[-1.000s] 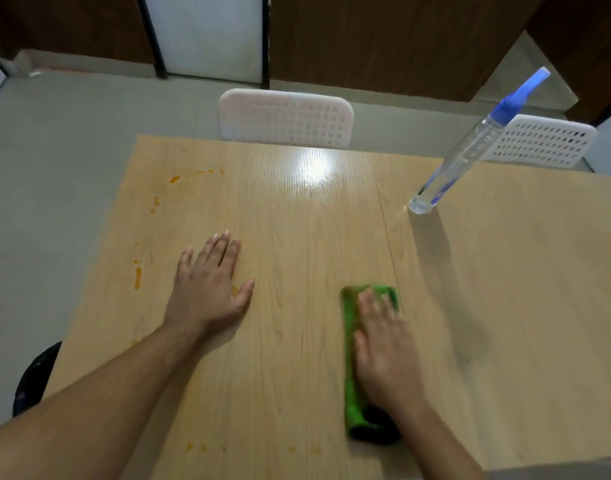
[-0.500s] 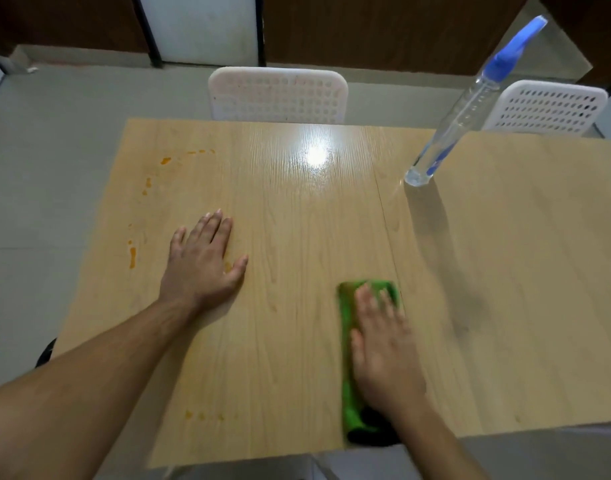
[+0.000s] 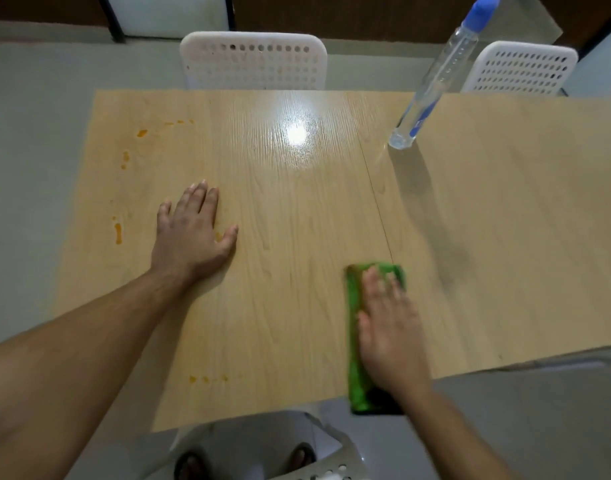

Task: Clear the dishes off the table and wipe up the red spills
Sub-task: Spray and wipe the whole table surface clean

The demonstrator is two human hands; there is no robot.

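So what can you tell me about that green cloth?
The green cloth is bright green and looks soft, folded into a long narrow strip. It lies flat on the wooden table, near its front edge, with its near end dark and hanging just over that edge. The right hand presses flat on top, covering most of it. Its far corner looks slightly stained. Nothing else touches it.

No readable text anywhere. The bottle (image 3: pixel 435 81) has a blue label patch low on its side, too small and blurred to read. Nothing printed on the desk (image 3: pixel 297 237) or the chairs (image 3: pixel 252 60).
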